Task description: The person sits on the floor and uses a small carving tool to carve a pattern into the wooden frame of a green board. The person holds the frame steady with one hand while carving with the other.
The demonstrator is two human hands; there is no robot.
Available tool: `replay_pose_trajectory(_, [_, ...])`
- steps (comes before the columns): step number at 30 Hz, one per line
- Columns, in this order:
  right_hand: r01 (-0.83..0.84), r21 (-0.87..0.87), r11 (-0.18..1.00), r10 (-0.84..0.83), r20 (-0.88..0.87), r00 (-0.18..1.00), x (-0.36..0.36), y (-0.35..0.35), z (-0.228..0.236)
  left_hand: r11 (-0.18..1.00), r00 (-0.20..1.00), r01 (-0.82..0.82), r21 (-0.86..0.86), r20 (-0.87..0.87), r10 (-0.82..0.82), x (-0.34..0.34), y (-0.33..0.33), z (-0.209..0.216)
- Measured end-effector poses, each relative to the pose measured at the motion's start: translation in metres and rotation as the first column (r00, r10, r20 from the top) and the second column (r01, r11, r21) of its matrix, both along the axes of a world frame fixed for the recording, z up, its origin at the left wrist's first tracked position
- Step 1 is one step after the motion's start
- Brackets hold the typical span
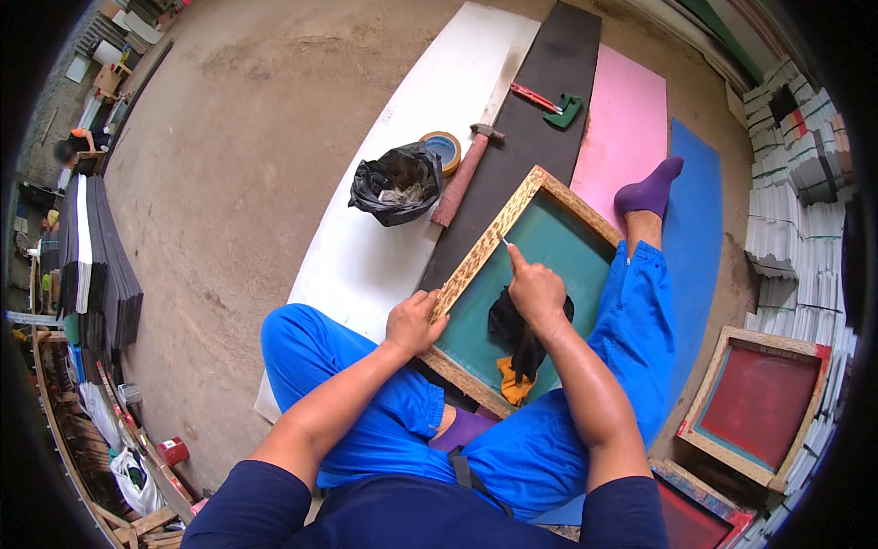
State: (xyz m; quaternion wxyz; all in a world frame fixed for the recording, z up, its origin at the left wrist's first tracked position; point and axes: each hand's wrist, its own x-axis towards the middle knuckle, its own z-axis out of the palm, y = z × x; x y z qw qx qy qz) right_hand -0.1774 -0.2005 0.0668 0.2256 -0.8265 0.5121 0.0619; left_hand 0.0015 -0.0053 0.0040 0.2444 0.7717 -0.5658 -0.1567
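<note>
black sheet (pixel 532 146) bears a red cutter (pixel 535 97) and green tool (pixel 569 112).

Speckled wood-framed printing screen (pixel 564 242), teal mesh, is laid kinda slantwise; thin pale-tipped tool (pixel 504 241) is held at its left rail.

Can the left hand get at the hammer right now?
Probably yes: the hammer lies handle-end toward the left hand with nothing seen between, though that hand would likely have to let go of the wooden frame first.

Count three framed screens (pixel 569 245) and four coloured sheets (pixel 629 114). Add one hammer (pixel 464 174), one tape roll (pixel 453 166), one black bag (pixel 377 188).
</note>
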Motion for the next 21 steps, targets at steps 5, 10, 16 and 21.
replay_pose_trajectory(5, [0.073,0.186,0.980,-0.173,0.608,0.775,-0.020,-0.011,-0.063,0.999,1.000,0.007,0.041,-0.009,-0.007,-0.002,-0.001,0.001])
replay_pose_trajectory(10, [0.104,0.155,0.982,-0.149,0.314,0.938,-0.011,-0.002,-0.020,1.000,1.000,-0.008,0.018,-0.017,0.009,0.003,0.002,0.002])
replay_pose_trajectory(16, [0.142,0.400,0.905,-0.364,0.558,0.746,-0.023,-0.010,-0.067,0.999,1.000,0.003,0.047,0.010,-0.003,-0.001,0.000,-0.007])
replay_pose_trajectory(21, [0.063,0.056,0.996,-0.083,0.520,0.850,-0.024,-0.019,-0.076,0.997,1.000,-0.009,0.074,-0.008,0.010,-0.001,-0.001,-0.002])
